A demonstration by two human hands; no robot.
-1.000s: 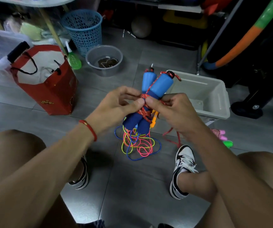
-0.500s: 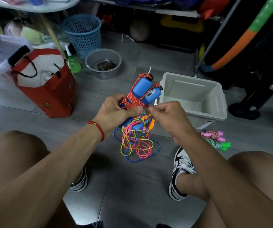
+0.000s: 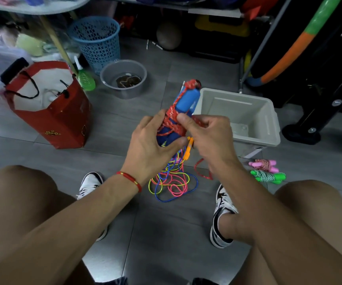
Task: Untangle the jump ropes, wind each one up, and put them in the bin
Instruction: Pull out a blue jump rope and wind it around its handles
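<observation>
Red cord [image 3: 171,120] now wraps further round the blue handles [image 3: 183,101]: my left hand [image 3: 151,145] grips the bundle, my right hand [image 3: 203,132] pinches the tail. Nearly wound, I judge; the bin [image 3: 269,120] waits at two o'clock, the neon ropes [image 3: 172,182] lie tangled at six.

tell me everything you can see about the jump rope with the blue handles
The blue-handled jump rope has two blue handles, foam by their look, held side by side, tilted up and away. A red speckled cord is wound around them and bunched at the top. The left hand grips the lower part; the right hand pinches the cord at the wraps. A loose red end trails below. It is held above the floor, beside the grey bin.
</observation>
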